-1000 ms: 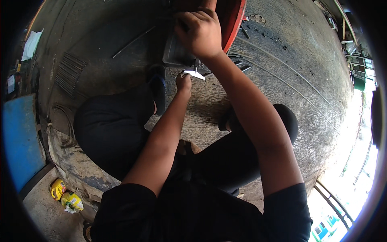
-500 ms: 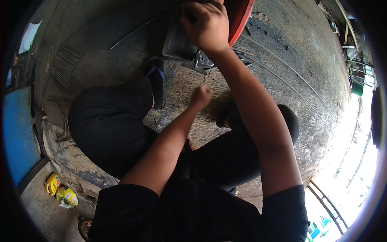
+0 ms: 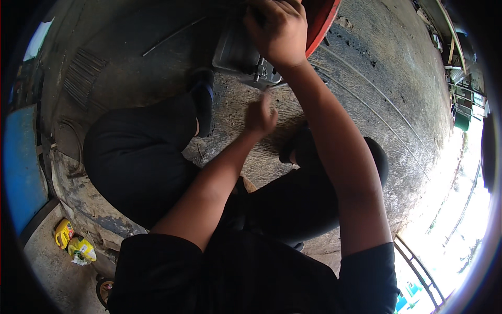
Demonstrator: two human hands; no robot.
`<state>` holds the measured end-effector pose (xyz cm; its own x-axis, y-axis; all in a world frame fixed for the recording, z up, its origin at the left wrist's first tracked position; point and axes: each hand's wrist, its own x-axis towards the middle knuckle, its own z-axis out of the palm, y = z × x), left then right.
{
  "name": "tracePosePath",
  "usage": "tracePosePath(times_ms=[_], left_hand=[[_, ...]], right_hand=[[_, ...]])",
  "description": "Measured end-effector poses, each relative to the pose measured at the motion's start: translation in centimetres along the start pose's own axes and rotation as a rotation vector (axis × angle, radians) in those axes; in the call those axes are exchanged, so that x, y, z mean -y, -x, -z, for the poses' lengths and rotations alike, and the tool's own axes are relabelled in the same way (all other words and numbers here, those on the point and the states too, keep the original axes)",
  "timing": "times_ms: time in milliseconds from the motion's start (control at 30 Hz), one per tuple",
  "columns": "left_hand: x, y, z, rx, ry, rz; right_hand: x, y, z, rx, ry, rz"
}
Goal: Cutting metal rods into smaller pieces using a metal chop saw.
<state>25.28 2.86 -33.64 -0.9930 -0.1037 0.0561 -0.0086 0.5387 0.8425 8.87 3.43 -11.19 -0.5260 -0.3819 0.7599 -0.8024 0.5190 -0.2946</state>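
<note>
The right hand (image 3: 277, 31) is stretched forward at the top of the view, its fingers curled closed over the grey metal engine part (image 3: 238, 55), which is set on the stained concrete floor (image 3: 366, 78) beside a red rounded panel (image 3: 321, 18). The left hand (image 3: 260, 114) is held lower, above the floor, blurred; whether it is open cannot be told. Two yellow plastic bottles (image 3: 73, 242) lie far left.

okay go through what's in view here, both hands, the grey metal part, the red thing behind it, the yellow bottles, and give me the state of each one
Right hand: closed over the top of the grey metal part, gripping it.
Left hand: loosely curled, blurred, in the air below the part, touching nothing visible.
Grey metal part: resting on the concrete floor, against the red object.
Red object: mostly cut off at the frame edge.
Yellow bottles: lying on the ground, apart from the hands.
</note>
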Motion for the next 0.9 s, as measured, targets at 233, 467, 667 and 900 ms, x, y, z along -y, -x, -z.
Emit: tracePosePath(times_ms=[233,467,667,900], left_hand=[[-1.7,4.7,-3.3,0.589,-0.015,0.231],[6.1,-4.5,-0.6,-0.300,0.191,0.706],[0.4,-0.9,-1.3,0.361,0.039,0.240],[0.5,6.2,-4.6,0.714,0.031,0.391]], right_hand=[[-0.1,0.0,-0.1,0.015,-0.045,-0.001],[0.0,-0.1,0.0,0.023,-0.050,0.002],[0.0,0.0,0.1,0.033,-0.048,-0.008],[-0.1,0.0,-0.1,0.022,-0.030,0.017]])
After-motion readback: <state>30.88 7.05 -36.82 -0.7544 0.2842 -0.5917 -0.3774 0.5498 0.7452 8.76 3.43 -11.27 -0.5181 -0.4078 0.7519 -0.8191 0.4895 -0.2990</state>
